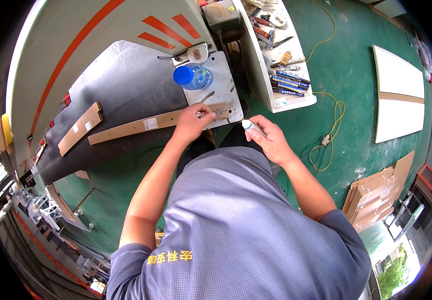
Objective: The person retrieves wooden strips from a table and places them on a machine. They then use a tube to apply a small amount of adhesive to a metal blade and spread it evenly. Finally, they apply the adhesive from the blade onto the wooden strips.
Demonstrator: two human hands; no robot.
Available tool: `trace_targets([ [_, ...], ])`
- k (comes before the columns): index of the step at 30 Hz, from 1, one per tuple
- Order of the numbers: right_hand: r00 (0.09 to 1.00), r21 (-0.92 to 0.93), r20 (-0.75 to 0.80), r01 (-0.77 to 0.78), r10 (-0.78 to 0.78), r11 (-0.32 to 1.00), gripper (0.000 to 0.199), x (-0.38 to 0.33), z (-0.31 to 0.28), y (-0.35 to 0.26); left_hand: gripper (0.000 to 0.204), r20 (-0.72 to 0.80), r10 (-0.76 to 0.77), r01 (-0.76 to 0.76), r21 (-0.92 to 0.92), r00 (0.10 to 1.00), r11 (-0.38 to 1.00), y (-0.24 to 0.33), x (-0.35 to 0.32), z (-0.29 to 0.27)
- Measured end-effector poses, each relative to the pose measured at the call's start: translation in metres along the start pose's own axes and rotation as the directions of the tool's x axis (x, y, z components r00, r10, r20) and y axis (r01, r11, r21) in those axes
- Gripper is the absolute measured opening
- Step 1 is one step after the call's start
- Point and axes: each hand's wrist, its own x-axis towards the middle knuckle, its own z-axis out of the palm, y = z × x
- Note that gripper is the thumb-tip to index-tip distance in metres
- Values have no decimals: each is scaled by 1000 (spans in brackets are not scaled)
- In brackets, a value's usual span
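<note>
My left hand (192, 122) rests on the near end of a long thin wooden strip (136, 127) and pinches a small metal tool, its tip pointing at the white plate (223, 75). My right hand (270, 137) hovers just right of that plate and is closed around a small white tube with a blue band (250, 125). A clear bottle with a blue cap (192, 76) stands on the white plate above my left hand. The strip lies across the dark grey machine table (126, 85).
Two short wooden strips (80, 127) lie at the table's left. A white shelf (276, 55) at top right holds pens, tape and small tools. A yellow cable (331, 125) loops over the green floor, with white panels (400, 97) and stacked boards (376, 192) at the right.
</note>
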Motion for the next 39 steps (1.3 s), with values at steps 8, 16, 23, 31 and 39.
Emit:
trace_targets([
  [8, 994, 81, 78, 74, -80, 994, 19, -5, 6, -28, 20, -4, 141, -119, 516, 990, 848, -11, 7, 28],
  [16, 989, 127, -56, 142, -136, 982, 28, -5, 0, -30, 14, -50, 139, -121, 272, 989, 955, 51, -15, 10],
  [23, 980, 175, -55, 199, -193, 964, 34, 3, 2, -59, 15, 129, 72, -7, -442, 989, 897, 104, -43, 3],
  [31, 985, 201, -14, 173, -174, 964, 46, -4, 2, -67, 25, 190, -32, 126, -507, 981, 853, 122, -53, -12],
  [39, 912, -94, 12, 408, -409, 908, 28, -6, 12, -78, 25, 136, 63, 30, -592, 989, 806, 158, -78, -16],
])
